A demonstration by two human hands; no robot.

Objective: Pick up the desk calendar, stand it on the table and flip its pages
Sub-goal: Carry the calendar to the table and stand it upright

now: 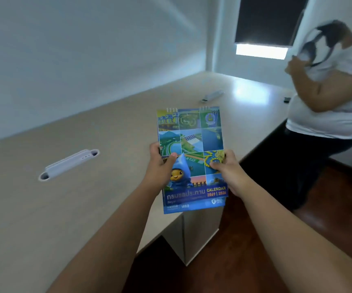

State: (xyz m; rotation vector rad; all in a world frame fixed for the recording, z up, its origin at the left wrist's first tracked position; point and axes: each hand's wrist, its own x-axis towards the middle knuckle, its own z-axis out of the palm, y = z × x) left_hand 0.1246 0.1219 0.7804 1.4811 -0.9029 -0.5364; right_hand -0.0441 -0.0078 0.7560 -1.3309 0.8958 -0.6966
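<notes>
— Two hands on the desk calendar (191, 157)?
— Yes: left hand (160, 168) curled on its left edge, thumb across the cover; right hand (230, 172) pinching the right edge.
— Standing on the table (44, 208)?
— No. Held flat above the table's near edge, cover up, spiral binding at the far end.

A pale desk (86, 127) runs along white walls (75, 49); a dark blind (268, 17) covers the window (260, 51); wood floor (245, 250) lies below.
</notes>
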